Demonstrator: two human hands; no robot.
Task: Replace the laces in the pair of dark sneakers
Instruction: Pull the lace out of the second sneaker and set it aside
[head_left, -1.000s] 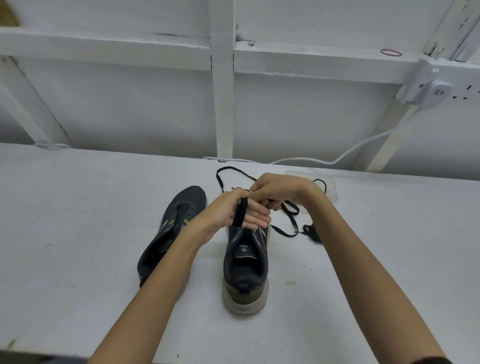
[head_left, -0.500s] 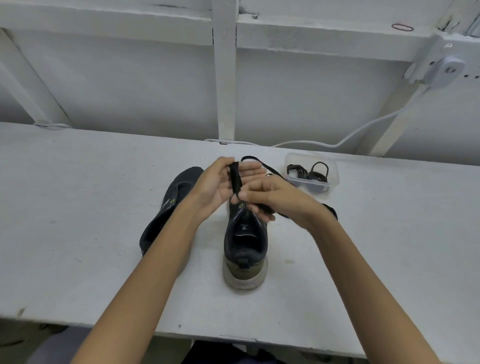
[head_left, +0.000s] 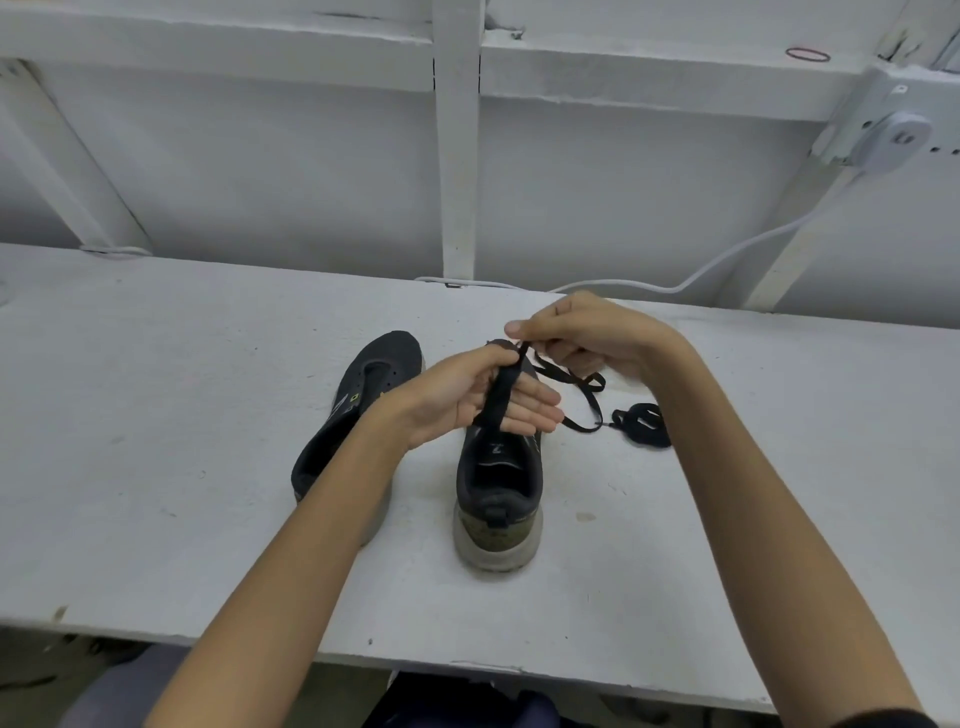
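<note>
Two dark sneakers stand on the white bench. The right sneaker (head_left: 500, 488) faces away from me, heel toward me; the left sneaker (head_left: 358, 415) lies angled to its left, partly behind my left forearm. My left hand (head_left: 478, 397) holds the upright shoe's tongue (head_left: 501, 395) between thumb and fingers, above the shoe's opening. My right hand (head_left: 587, 338) pinches a black lace (head_left: 576, 387) just above the tongue's tip; the lace loops down onto the bench to the right. A second bundle of black lace (head_left: 641, 423) lies by my right wrist.
The white bench (head_left: 156, 441) has its front edge close to me. A white cable (head_left: 701, 278) runs along the back wall up to a white plug (head_left: 891, 140). A vertical white post (head_left: 457, 156) stands behind the shoes. A red rubber band (head_left: 808, 53) lies on the ledge.
My right hand has risen from the shoe's opening to above the tongue's tip, drawing the lace up. The left hand keeps its hold on the tongue. The clear container is now hidden behind my right hand.
</note>
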